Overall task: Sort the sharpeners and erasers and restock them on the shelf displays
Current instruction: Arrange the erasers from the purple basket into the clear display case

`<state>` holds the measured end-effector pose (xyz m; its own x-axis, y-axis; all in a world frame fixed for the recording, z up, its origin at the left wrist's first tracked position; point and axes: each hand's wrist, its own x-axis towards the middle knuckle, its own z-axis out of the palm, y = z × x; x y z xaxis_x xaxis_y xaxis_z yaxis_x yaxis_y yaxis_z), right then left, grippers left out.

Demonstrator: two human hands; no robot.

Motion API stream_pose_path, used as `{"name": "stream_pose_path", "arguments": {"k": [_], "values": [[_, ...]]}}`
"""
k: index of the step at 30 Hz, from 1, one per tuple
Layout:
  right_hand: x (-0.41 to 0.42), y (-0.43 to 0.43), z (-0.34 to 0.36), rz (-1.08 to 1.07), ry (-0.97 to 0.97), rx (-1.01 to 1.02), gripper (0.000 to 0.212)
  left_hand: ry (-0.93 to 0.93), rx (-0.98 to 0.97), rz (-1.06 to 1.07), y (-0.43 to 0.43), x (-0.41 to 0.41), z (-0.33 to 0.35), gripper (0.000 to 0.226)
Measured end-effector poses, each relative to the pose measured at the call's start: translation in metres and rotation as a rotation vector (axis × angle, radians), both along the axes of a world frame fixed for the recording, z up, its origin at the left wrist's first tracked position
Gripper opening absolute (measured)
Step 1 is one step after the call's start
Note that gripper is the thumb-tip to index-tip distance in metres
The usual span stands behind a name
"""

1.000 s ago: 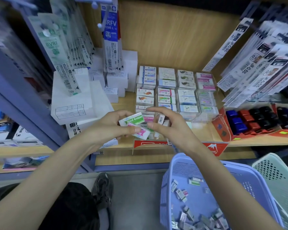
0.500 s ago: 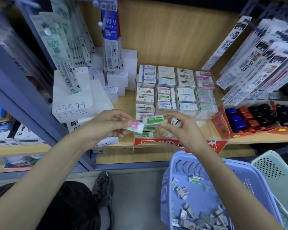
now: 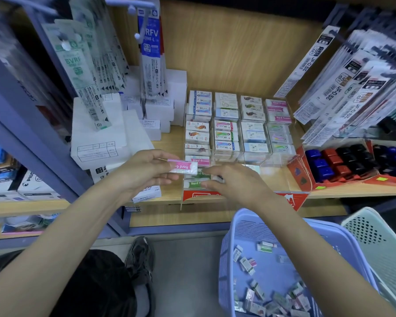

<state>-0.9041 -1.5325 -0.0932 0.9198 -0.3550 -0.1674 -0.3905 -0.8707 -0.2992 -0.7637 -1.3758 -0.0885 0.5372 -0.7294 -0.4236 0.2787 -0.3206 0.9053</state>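
Note:
My left hand [image 3: 144, 170] holds a pink-sleeved Hard Eraser [image 3: 183, 167] just left of the clear tiered eraser display [image 3: 270, 161] on the wooden shelf. My right hand [image 3: 238, 185] reaches palm down into the display's front left compartment. Its thumb and forefinger pinch a green-sleeved Hard Eraser [image 3: 194, 183] lying there beside another green one. Stacks of sleeved erasers [image 3: 225, 136] fill the display's rear tiers. Below right, a blue basket [image 3: 237, 227] holds several loose erasers [image 3: 256, 290].
A red carton of blue, red and black sharpeners [image 3: 343, 162] stands right of the display. White boxes [image 3: 96, 143] are stacked to its left. Pen refill packs hang at the left [image 3: 82, 65] and right [image 3: 352, 88]. A pale green basket [image 3: 375, 248] adjoins the blue one. My shoe [image 3: 140, 259] rests on the floor.
My right hand took the green eraser from my left hand and lowered it into the display's front left compartment. My left hand kept the pink eraser and stayed almost in place.

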Motion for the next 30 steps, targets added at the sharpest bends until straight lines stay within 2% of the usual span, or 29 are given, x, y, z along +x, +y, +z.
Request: {"name": "stream_pose_path", "arguments": {"k": [4,9,13,17,20,22,25,28,30], "values": [[-0.009,-0.001,-0.003,-0.11,-0.122,0.069,0.034,-0.005,-0.001,-0.003,0.002,-0.001,0.001,0.015],[-0.016,0.005,0.0,-0.218,-0.323,0.372,0.031,0.01,-0.026,0.068,-0.002,-0.004,0.002,0.015],[-0.012,0.021,0.006,-0.159,-0.338,0.373,0.034,-0.02,-0.052,0.05,-0.009,-0.01,0.003,0.016],[-0.014,0.025,0.007,-0.118,-0.293,0.498,0.032,-0.07,-0.058,0.133,-0.017,-0.012,0.002,0.019],[-0.015,0.026,0.002,-0.139,-0.31,0.451,0.034,-0.115,-0.014,0.13,-0.02,-0.014,0.004,0.018],[-0.014,0.024,0.001,-0.205,-0.384,0.462,0.041,-0.134,0.017,0.072,-0.021,-0.014,0.005,0.027],[-0.013,0.019,0.005,-0.165,-0.39,0.641,0.051,-0.182,0.074,-0.062,-0.021,-0.017,0.006,0.05],[-0.013,0.018,0.006,-0.018,-0.334,0.724,0.038,-0.219,0.087,-0.166,-0.021,-0.021,0.008,0.063],[-0.014,0.017,0.005,-0.062,-0.337,0.712,0.027,-0.252,0.102,-0.217,-0.021,-0.022,0.009,0.065]]}}
